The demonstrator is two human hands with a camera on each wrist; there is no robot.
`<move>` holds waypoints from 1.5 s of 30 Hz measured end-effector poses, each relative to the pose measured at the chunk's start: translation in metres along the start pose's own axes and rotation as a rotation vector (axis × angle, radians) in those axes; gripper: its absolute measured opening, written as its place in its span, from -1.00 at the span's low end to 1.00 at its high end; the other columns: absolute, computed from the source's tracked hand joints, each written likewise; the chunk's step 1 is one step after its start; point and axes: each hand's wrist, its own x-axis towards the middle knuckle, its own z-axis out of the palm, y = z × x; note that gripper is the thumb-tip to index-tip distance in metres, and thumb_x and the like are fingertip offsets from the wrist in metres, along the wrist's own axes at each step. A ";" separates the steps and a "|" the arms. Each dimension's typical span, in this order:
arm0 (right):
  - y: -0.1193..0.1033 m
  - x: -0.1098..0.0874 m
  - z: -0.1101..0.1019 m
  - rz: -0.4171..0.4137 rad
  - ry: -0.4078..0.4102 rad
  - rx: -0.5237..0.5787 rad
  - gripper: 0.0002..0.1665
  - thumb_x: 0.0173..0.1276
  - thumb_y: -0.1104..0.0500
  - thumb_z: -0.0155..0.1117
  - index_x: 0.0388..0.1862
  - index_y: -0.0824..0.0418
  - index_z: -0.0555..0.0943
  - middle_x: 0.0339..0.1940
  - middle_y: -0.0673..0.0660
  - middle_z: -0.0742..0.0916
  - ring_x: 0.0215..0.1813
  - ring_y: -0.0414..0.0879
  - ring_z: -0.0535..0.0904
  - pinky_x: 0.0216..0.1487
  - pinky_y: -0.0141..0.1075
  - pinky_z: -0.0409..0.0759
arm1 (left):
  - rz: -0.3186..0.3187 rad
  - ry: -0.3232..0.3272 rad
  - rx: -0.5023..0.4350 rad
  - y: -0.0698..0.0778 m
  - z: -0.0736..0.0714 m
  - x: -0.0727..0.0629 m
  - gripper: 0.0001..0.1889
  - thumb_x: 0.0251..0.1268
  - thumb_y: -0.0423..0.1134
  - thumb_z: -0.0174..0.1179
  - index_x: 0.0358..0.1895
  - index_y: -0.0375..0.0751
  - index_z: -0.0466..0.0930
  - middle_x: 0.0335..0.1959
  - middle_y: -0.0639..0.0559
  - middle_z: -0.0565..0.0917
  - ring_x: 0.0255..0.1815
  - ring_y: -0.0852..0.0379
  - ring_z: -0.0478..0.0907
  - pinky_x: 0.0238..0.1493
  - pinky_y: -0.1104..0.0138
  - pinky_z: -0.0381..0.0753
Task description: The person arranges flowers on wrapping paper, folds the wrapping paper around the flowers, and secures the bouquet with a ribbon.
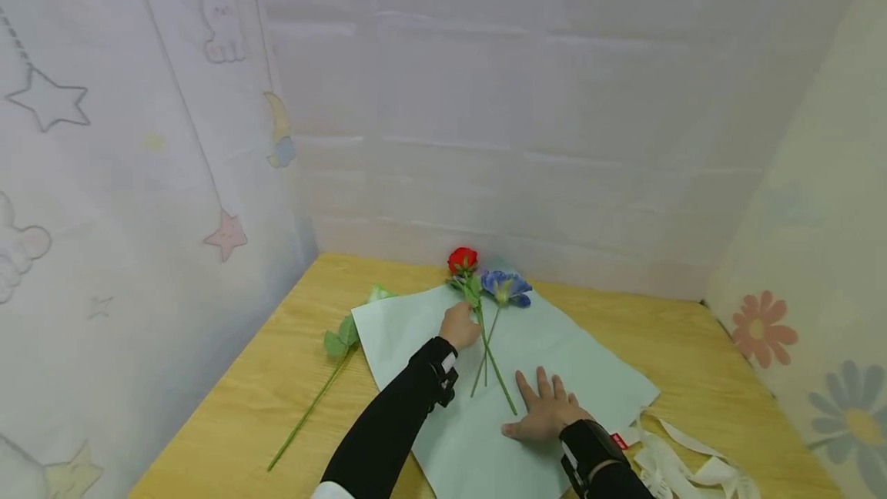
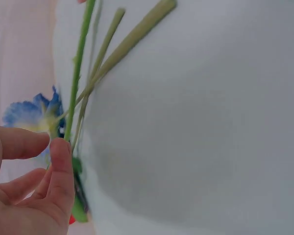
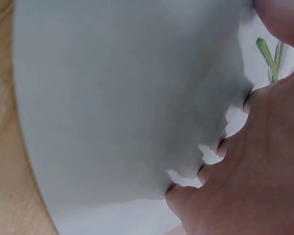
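Observation:
A red rose (image 1: 463,260) lies with its long green stem across the pale green wrapping paper (image 1: 589,353). My left hand (image 1: 460,326) pinches its stem high up, just below the leaves. In the left wrist view the stem (image 2: 77,73) runs behind a fingertip. Right next to the rose is a blue flower (image 1: 506,287), its thin stem crossing under the rose's. My right hand (image 1: 547,410) rests on the paper with fingers spread, to the right of the stem ends. Stem tips (image 3: 269,56) show past it in the right wrist view.
Left of the paper, a green-leaved stem (image 1: 312,406) lies on the wooden table (image 1: 229,422), its head partly hidden under the paper. Cream ribbon (image 1: 682,460) lies loosely bunched at the right front. Printed sheets (image 1: 485,137) stand behind and at both sides.

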 end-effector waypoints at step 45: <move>0.005 0.004 -0.018 -0.064 -0.056 0.083 0.54 -0.06 -0.70 0.28 0.69 0.14 0.02 0.62 0.51 -0.16 0.56 0.56 -0.40 0.37 0.50 -0.38 | -0.364 -0.149 0.356 -0.100 -0.206 -0.085 -0.88 0.16 -0.44 0.27 -0.48 -0.29 0.54 -0.69 -0.05 0.41 -0.73 0.10 0.35 -0.63 0.31 0.45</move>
